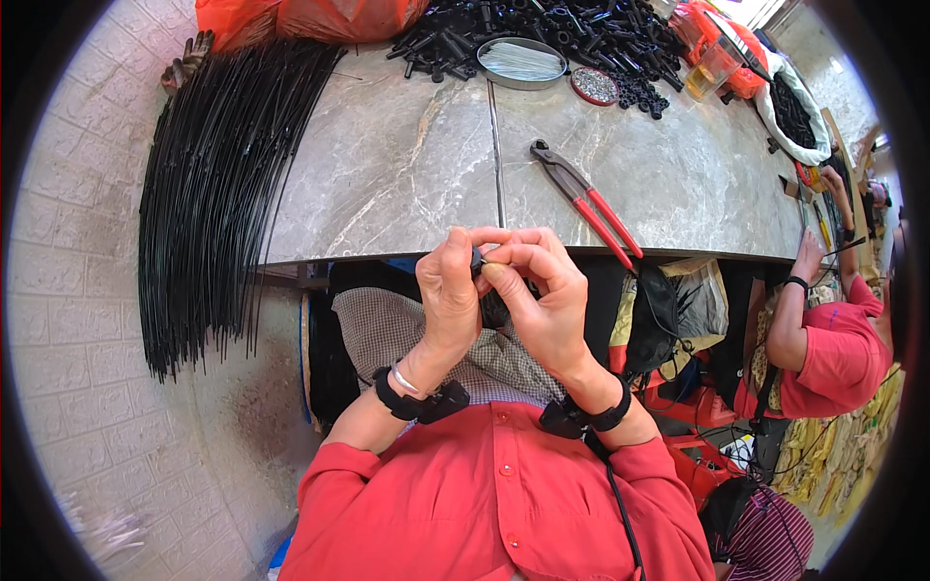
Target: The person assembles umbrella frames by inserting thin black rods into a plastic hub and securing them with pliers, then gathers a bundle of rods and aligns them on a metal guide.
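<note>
Just off the table's front edge, my two hands meet at the fingertips. My left hand (449,295) is closed, pinching a small black part (476,262) that is mostly covered by the fingers. Against it, my right hand (539,298) holds thumb and forefinger pressed together; whatever lies between them is too small to make out. Red-handled pincers (587,205) rest on the table to the right, their handles reaching over the front edge. Further back are an oval tin of thin pale wires (523,64) and a round red dish of small silvery pieces (594,86).
A long bundle of black cables (225,194) hangs off the grey table (387,174) at left. Black tubular parts (567,29) are heaped at the back, near orange bags (339,17) and a glass (712,70). A co-worker in red (823,339) sits at right.
</note>
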{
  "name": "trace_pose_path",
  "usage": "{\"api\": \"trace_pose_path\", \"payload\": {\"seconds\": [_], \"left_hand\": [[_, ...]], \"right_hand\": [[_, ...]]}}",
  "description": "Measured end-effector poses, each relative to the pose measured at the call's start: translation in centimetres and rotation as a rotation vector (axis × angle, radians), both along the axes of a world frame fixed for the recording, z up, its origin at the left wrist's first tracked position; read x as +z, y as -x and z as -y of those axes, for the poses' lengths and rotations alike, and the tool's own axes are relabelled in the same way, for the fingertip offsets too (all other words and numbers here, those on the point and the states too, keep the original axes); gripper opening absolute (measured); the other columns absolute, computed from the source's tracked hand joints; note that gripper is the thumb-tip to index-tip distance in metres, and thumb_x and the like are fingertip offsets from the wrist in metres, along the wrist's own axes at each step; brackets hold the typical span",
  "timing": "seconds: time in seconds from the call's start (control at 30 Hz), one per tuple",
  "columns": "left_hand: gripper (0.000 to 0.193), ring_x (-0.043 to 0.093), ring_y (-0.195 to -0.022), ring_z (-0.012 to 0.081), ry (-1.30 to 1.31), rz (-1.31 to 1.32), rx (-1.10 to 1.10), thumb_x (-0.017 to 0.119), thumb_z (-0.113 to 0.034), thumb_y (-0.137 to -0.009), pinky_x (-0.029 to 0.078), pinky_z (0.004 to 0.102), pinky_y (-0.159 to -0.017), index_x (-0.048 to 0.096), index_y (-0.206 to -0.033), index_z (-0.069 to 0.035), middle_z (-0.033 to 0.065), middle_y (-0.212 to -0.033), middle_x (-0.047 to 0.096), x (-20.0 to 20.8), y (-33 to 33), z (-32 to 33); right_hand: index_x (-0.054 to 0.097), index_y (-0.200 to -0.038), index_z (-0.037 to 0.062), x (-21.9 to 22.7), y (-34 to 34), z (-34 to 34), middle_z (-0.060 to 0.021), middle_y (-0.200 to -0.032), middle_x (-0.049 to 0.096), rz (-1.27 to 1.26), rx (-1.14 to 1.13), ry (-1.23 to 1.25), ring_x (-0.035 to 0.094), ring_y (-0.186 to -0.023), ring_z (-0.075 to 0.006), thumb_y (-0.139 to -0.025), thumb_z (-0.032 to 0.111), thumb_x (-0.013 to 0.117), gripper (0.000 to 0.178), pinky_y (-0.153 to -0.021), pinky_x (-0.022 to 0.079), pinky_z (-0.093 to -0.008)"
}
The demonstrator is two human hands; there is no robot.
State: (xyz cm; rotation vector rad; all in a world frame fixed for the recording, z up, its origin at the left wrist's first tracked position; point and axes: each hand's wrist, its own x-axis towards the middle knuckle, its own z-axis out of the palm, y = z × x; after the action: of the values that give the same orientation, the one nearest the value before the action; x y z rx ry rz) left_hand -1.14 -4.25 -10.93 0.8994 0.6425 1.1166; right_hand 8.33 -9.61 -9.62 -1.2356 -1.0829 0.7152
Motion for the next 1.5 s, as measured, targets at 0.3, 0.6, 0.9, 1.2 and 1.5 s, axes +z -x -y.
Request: {"api": "trace_pose_path", "payload": {"seconds": [0.3, 0.6, 0.9, 1.2, 1.5], "left_hand": [[0.049, 0.040, -0.057, 0.0013, -0.082, -0.055, 0.020, 0.045, -0.037, -0.100, 0.030, 0.0180, -0.051, 0.070, -0.091, 0.005, -0.0021, -0.069, 0.058, 0.3, 0.1, 0.2], [0.055, 0.044, -0.060, 0.0027, -0.036, -0.053, -0.007, 0.048, -0.048, -0.097, 0.035, 0.0180, -0.053, 0.069, -0.092, 0.004, -0.0031, -0.074, 0.056, 0.3, 0.3, 0.4], [0.054, 0.045, -0.060, 0.0022, -0.038, -0.046, 0.005, 0.048, -0.046, -0.098, 0.034, 0.0175, -0.052, 0.069, -0.092, 0.004, -0.0024, -0.073, 0.058, 0.2, 0.2, 0.5], [0.055, 0.047, -0.061, 0.0023, -0.093, -0.152, 0.011, 0.044, -0.045, -0.099, 0.032, 0.0177, -0.050, 0.069, -0.091, 0.004, -0.0024, -0.071, 0.059, 1.0, 0.1, 0.7], [0.054, 0.048, -0.061, 0.0040, -0.016, -0.096, -0.031, 0.044, -0.044, -0.098, 0.034, 0.0183, -0.051, 0.069, -0.091, 0.004, -0.0018, -0.071, 0.058, 0.5, 0.3, 0.3]], "right_hand": [[0.063, -0.094, -0.0040, 1.2, 0.5, 0.3, -0.0092, -0.095, 0.055, 0.197, -0.100, -0.095, 0.062, -0.075, -0.0133, -0.084, -0.006, 0.065, 0.011, -0.064, 0.050, -0.0229], [0.063, -0.095, -0.0039, 0.6, 0.5, 0.4, -0.0098, -0.095, 0.054, 0.078, -0.060, -0.106, 0.065, -0.073, -0.0148, -0.085, -0.007, 0.064, 0.011, -0.063, 0.054, -0.0255], [0.064, -0.095, -0.0031, 0.8, 0.4, 0.4, -0.0101, -0.094, 0.055, 0.088, -0.063, -0.078, 0.063, -0.074, -0.0149, -0.084, -0.005, 0.066, 0.011, -0.063, 0.054, -0.0256], [0.065, -0.094, -0.0023, 1.1, 0.2, 0.7, -0.0098, -0.092, 0.056, 0.221, -0.114, -0.077, 0.061, -0.077, -0.0158, -0.083, -0.004, 0.067, 0.012, -0.065, 0.053, -0.0262], [0.051, -0.094, -0.0019, 0.8, -0.5, 0.0, -0.0083, -0.088, 0.061, -0.333, 0.031, 0.011, 0.065, -0.081, -0.0140, -0.083, -0.003, 0.069, 0.021, -0.071, 0.057, -0.0273]]}}
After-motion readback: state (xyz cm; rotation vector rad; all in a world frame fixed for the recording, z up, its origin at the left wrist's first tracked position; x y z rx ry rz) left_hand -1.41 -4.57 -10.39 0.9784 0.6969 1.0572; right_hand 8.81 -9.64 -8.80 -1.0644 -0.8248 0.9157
